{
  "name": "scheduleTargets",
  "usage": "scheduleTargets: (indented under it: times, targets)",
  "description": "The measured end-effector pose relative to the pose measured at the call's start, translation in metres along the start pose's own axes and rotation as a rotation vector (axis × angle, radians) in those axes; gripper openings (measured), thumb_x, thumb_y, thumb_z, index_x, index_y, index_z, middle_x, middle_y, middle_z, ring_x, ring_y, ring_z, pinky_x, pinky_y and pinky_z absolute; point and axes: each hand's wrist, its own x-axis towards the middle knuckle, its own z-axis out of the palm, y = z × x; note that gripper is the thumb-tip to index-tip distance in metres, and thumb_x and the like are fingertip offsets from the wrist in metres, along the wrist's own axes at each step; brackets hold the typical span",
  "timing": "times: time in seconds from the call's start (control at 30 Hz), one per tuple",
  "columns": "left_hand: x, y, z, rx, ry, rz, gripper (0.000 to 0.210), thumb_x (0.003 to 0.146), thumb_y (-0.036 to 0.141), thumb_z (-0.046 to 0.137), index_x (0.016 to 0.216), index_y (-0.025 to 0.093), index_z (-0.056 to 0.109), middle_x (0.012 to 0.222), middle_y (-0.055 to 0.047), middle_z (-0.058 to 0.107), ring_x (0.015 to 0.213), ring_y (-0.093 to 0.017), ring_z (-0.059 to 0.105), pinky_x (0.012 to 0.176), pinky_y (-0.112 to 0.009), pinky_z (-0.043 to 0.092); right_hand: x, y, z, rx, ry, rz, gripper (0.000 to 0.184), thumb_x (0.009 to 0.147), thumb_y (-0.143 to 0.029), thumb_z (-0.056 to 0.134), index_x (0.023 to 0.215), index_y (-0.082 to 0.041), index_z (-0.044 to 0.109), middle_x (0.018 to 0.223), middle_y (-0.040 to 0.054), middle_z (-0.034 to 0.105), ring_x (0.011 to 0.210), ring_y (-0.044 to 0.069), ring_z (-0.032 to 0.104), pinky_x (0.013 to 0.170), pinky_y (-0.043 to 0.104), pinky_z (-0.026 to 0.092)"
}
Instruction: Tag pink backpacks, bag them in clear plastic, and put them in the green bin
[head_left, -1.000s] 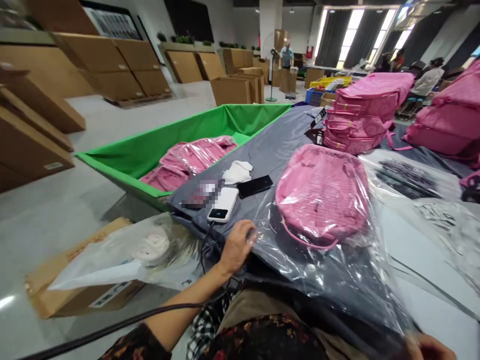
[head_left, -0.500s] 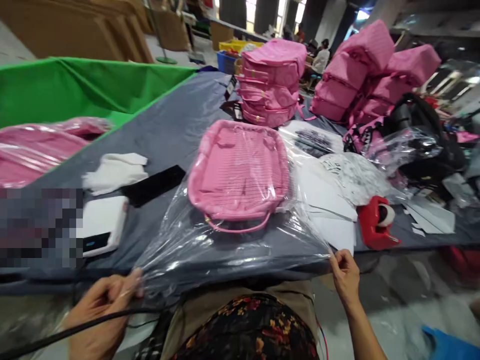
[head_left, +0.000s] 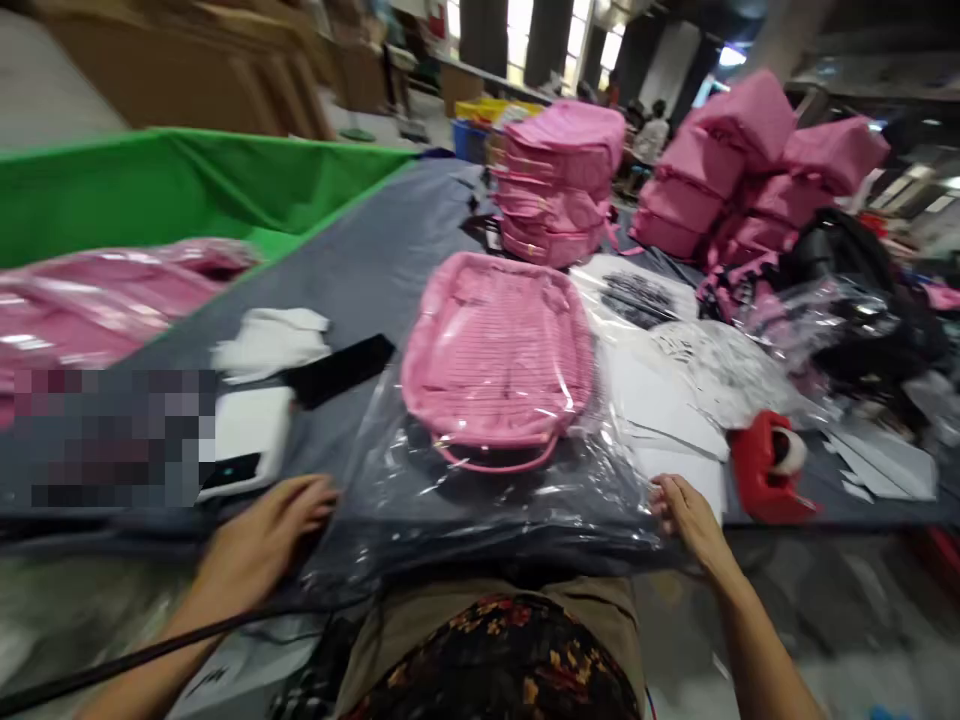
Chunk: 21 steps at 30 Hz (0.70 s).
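A pink backpack (head_left: 501, 350) lies inside a clear plastic bag (head_left: 480, 510) on the table, its carry handle towards me. The bag's near part lies slack along the table edge. My left hand (head_left: 274, 530) is beside the bag's left edge, its fingers loosely bent and not closed on the film. At the right edge, my right hand (head_left: 686, 515) has its fingertips close to or touching the film, with the fingers slightly apart. Motion blur hides the exact contact.
Left of the bag are a white cloth (head_left: 271, 343), a black phone-like slab (head_left: 341, 370) and a white device (head_left: 251, 435). To the right sit paper sheets (head_left: 664, 400) and a red tape dispenser (head_left: 771, 468). Stacked pink backpacks (head_left: 559, 185) stand behind. A black cable (head_left: 187, 640) crosses my left arm.
The bag's near edge, stretched taut between both pinching hands before, now lies slack. My left hand has moved up and right; both hands have loosened beside the bag. The view has shifted slightly.
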Motion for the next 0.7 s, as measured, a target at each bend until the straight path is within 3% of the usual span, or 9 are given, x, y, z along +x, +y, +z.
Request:
scheduleTargets:
  times: [0.07, 0.17, 0.33, 0.43, 0.53, 0.6, 0.7]
  targets:
    - [0.007, 0.015, 0.004, -0.103, -0.103, -0.031, 0.07, 0.06, 0.085, 0.047, 0.079, 0.02, 0.064, 0.073, -0.005, 0.07, 0.067, -0.021, 0.064, 0.057, -0.027, 0.048, 0.015, -0.01, 0.014, -0.084, -0.093, 0.012, 0.069, 0.069, -0.091, 0.049, 0.075, -0.022, 0.054, 0.06, 0.0006, 0.058, 0.053, 0.018, 0.056, 0.046, 0.027, 0.043]
    - [0.012, 0.028, 0.006, -0.174, -0.179, 0.02, 0.06, 0.065, 0.081, 0.044, 0.067, 0.022, 0.055, 0.059, 0.0, 0.057, 0.055, -0.017, 0.053, 0.05, -0.026, 0.038, 0.03, -0.011, 0.023, -0.136, -0.058, -0.065, 0.069, 0.068, -0.092, 0.049, 0.063, -0.023, 0.048, 0.05, -0.0006, 0.05, 0.046, 0.016, 0.048, 0.044, 0.029, 0.039]
    - [0.002, 0.026, 0.015, -0.023, -0.069, 0.107, 0.046, 0.076, 0.067, 0.043, 0.065, 0.023, 0.052, 0.057, 0.001, 0.055, 0.057, -0.018, 0.053, 0.057, -0.028, 0.036, 0.041, 0.002, 0.018, 0.008, 0.039, 0.08, 0.067, 0.056, -0.095, 0.053, 0.06, -0.028, 0.054, 0.047, 0.0064, 0.054, 0.039, 0.023, 0.048, 0.037, 0.038, 0.036]
    - [0.0, 0.023, 0.018, -0.061, -0.022, 0.17, 0.042, 0.08, 0.061, 0.043, 0.063, 0.023, 0.052, 0.056, 0.001, 0.057, 0.054, -0.017, 0.054, 0.058, -0.028, 0.039, 0.041, 0.003, 0.017, -0.062, 0.072, 0.034, 0.065, 0.055, -0.092, 0.057, 0.054, -0.028, 0.05, 0.042, 0.0041, 0.051, 0.036, 0.021, 0.045, 0.036, 0.036, 0.036]
    - [0.005, 0.021, 0.018, -0.24, 0.009, 0.097, 0.046, 0.078, 0.065, 0.049, 0.065, 0.022, 0.054, 0.051, 0.003, 0.055, 0.045, -0.015, 0.051, 0.051, -0.026, 0.041, 0.041, 0.002, 0.02, -0.051, 0.087, -0.012, 0.065, 0.059, -0.088, 0.062, 0.06, -0.024, 0.054, 0.042, -0.0006, 0.049, 0.036, 0.016, 0.043, 0.036, 0.03, 0.035]
    - [0.008, 0.016, 0.016, -0.374, -0.037, 0.018, 0.05, 0.072, 0.07, 0.056, 0.069, 0.021, 0.057, 0.049, 0.005, 0.051, 0.041, -0.014, 0.048, 0.044, -0.025, 0.039, 0.042, 0.004, 0.021, 0.017, 0.096, -0.031, 0.068, 0.06, -0.089, 0.061, 0.063, -0.022, 0.056, 0.043, -0.0026, 0.047, 0.037, 0.013, 0.041, 0.035, 0.027, 0.032]
    - [0.008, 0.002, 0.006, -0.423, -0.105, 0.011, 0.053, 0.077, 0.069, 0.057, 0.09, 0.018, 0.065, 0.054, 0.003, 0.057, 0.042, -0.016, 0.052, 0.043, -0.026, 0.043, 0.04, 0.018, 0.013, 0.065, 0.155, -0.171, 0.067, 0.067, -0.084, 0.062, 0.082, -0.019, 0.064, 0.054, -0.0009, 0.058, 0.045, 0.015, 0.051, 0.041, 0.028, 0.042]
